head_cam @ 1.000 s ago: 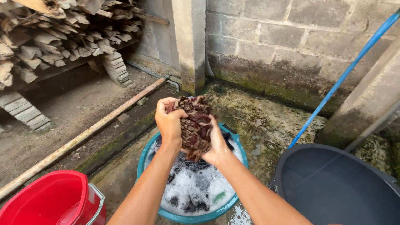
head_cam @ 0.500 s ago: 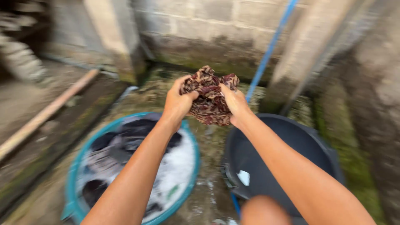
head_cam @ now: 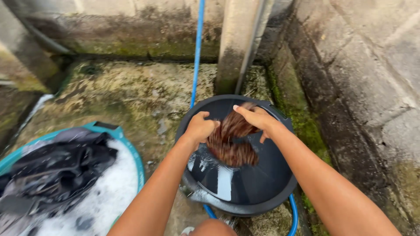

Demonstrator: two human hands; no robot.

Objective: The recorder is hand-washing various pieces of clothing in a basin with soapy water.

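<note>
Hands, left [head_cam: 200,127] and right [head_cam: 258,118], loosely gripping blurred brown patterned cloth [head_cam: 231,142] over black bucket [head_cam: 271,192]; teal soapy basin [head_cam: 131,144] at 9 o'clock.

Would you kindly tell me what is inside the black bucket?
Inside the black bucket hangs a brown patterned cloth, blurred, beneath the left hand and right hand. The cloth covers the bucket's bottom behind it.

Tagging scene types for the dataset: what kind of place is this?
Likely an outdoor laundry wash area: mossy concrete floor, a teal basin of suds and dark clothes, a black tub with a blue hose.
</note>
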